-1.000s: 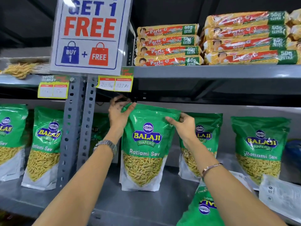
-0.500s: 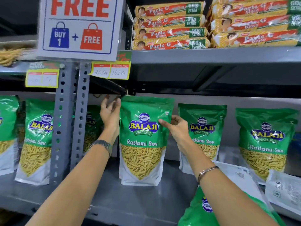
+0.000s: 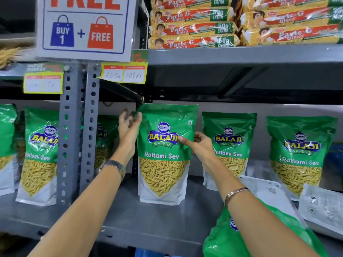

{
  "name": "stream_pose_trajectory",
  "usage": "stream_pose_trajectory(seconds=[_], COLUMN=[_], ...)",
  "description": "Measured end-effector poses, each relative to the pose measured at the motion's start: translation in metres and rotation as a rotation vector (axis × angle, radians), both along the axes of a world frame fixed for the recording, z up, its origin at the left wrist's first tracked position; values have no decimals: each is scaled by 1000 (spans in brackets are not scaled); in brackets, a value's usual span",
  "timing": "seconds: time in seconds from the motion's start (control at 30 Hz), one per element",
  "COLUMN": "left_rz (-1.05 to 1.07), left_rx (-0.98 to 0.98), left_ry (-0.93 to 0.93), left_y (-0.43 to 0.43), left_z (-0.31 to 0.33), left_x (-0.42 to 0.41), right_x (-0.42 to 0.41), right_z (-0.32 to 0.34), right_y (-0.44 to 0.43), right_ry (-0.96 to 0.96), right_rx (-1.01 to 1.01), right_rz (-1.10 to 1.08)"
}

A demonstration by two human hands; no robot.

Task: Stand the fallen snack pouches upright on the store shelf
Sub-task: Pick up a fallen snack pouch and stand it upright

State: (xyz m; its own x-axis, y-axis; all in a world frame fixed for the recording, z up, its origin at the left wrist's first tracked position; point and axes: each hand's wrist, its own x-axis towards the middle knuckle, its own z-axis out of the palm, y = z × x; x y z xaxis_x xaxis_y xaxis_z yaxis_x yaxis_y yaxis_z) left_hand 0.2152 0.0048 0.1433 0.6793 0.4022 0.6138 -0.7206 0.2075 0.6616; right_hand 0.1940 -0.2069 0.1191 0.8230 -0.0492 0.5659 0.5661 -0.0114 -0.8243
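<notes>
A: Head view, centre frame: the green Ratlami Sev pouch (image 3: 165, 153) stands upright on the grey shelf (image 3: 148, 219).

B: Left hand (image 3: 129, 128) flat and loose against its upper left edge; right hand (image 3: 199, 144) pinches its right edge.

A: Lower right, a fallen pouch (image 3: 239, 238) lies flat under the right arm.

Bright even store light from above. Glare streaks on glossy green pouches (image 3: 164, 138) and biscuit wrappers (image 3: 193, 28). Deep shadow under upper shelf (image 3: 241, 54). Wide-angle bending at edges; left border, bottom corners soft, blurred.
</notes>
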Motion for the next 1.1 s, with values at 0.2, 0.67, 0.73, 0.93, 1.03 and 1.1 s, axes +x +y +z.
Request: stream_pose_trajectory(seconds=[0.2,0.67,0.73,0.93,1.03,1.1], left_rz=[-103,-332,-325,-316,-318,-315], left_rx=[129,292,298,302,310,327], left_ry=[202,343,338,328,332,334], left_y=[-6,2,2,5,8,10], left_z=[-69,-106,-107,-109,-109,-109], left_x=[-25,-31,-34,-47,-59,-68], right_x=[-2,-9,-13,-30,-44,-51], right_z=[-13,-31,-32,-32,-34,-34], right_y=[-1,2,2,2,4,5], right_ry=[148,188,182,171,156,149], right_rx=[-44,-240,-237,-233,-248,-244], right_rz=[112,162,156,156,164,163])
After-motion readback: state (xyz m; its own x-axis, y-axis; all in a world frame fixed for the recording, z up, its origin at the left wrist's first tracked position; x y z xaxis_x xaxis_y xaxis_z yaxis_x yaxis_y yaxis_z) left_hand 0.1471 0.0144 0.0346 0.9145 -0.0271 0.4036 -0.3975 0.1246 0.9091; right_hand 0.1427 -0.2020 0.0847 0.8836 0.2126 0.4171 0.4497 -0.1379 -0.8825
